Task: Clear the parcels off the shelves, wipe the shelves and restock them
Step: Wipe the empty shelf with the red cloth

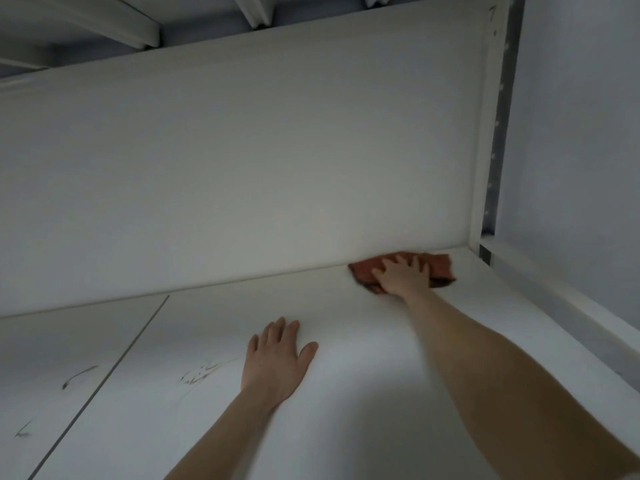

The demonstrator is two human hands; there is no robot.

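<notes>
At the far right corner of the white shelf, a person's right hand is pressing flat, fingers spread, on a red cloth lying against the back panel. The left hand is resting palm down, fingers open, near the shelf's middle, holding nothing. Dark scuffs are showing just left of it, beside a seam running front to back.

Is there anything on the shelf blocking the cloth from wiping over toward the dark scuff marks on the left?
Nothing visible does. The right hand presses the red cloth at the back right corner; the shelf is bare across to the scuff marks, except the left hand resting flat between them.
</notes>
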